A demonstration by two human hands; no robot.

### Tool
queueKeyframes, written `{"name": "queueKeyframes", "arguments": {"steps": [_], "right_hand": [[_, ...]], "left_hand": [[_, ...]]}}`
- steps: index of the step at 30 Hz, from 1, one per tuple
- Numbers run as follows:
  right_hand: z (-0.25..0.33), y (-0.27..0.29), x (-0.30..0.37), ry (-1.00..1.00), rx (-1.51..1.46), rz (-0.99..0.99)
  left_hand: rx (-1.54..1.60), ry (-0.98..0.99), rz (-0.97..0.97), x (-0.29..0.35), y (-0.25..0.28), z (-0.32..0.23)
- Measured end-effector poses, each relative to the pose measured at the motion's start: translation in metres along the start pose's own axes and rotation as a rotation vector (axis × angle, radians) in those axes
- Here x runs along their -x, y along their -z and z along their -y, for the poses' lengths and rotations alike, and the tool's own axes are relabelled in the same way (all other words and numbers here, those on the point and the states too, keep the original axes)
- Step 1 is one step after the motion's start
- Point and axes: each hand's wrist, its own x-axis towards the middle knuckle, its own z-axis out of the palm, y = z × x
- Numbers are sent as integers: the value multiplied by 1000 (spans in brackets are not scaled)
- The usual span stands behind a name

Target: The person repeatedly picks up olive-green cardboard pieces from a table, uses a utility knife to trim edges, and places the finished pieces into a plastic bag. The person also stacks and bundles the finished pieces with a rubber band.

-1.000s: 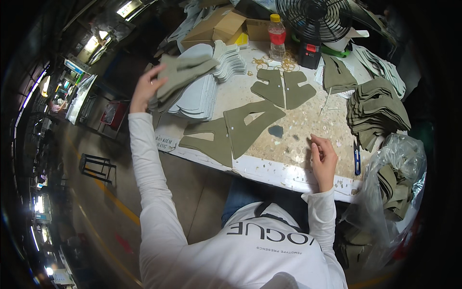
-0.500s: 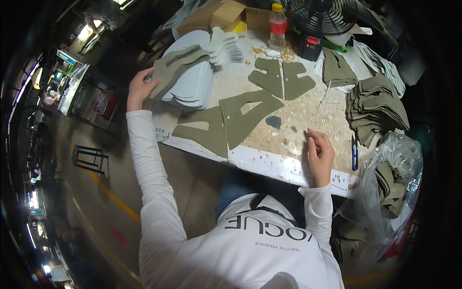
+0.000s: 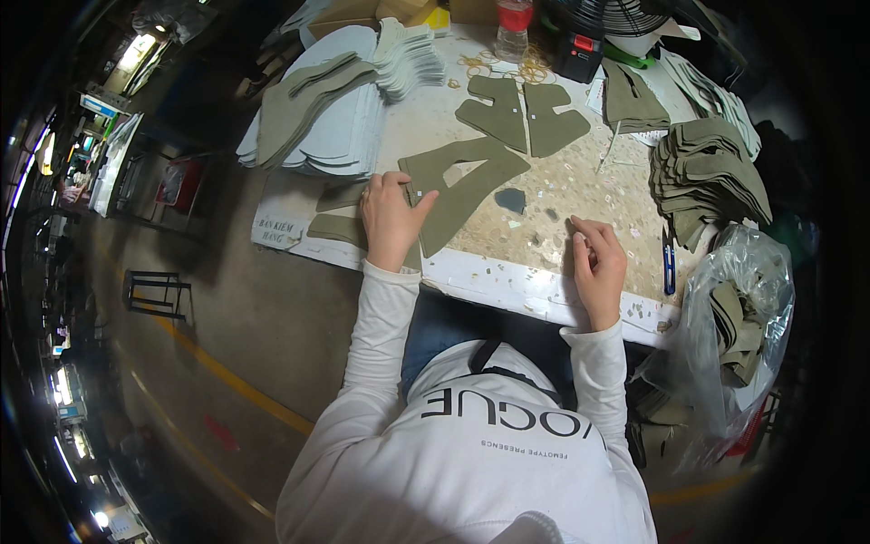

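Note:
My left hand (image 3: pixel 391 222) lies over the left one of two olive-green cut fabric pieces, with the thumb spread out toward the right piece (image 3: pixel 471 186). Its fingers are open and partly cover the left piece (image 3: pixel 337 228). My right hand (image 3: pixel 600 269) rests on the table near its front edge, loosely bent, thumb apart from the fingers, holding nothing. Beyond, two smaller olive pieces (image 3: pixel 555 127) lie side by side. A dark grey scrap (image 3: pixel 511 200) is between the hands. More olive pieces (image 3: pixel 308 102) lie on a stack of pale grey-white pieces (image 3: pixel 362 136) at the left.
On the right sit a pile of olive pieces (image 3: pixel 709 172), a blue cutter (image 3: pixel 669 261) and a clear plastic bag (image 3: pixel 736 335) of olive pieces at the table edge. At the back are a bottle (image 3: pixel 513 32), rubber bands (image 3: pixel 535 74) and a fan (image 3: pixel 607 16).
My left hand has left the olive pieces on the pale stack and moved right onto the left fabric piece. My right hand stays in place. The view has shifted slightly.

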Motion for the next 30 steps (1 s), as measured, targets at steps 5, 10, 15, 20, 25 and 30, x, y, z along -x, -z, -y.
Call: {"name": "queueKeyframes", "arguments": {"steps": [5, 10, 15, 20, 25, 30], "right_hand": [[3, 1, -2, -34, -18, 5], [20, -16, 10, -57, -416, -105], [56, -64, 29, -291, -744, 387], [68, -64, 13, -592, -1827, 641], [47, -31, -12, -594, -2200, 444], [9, 14, -12, -430, -2171, 155]], "left_hand": [[32, 73, 208, -2, 2, 5], [404, 89, 130, 9, 10, -16], [638, 3, 195, 20, 27, -42], [1078, -17, 286, 42, 45, -76], [1081, -73, 442, 57, 43, -96], [1100, -129, 677, 64, 1, -110]]}}
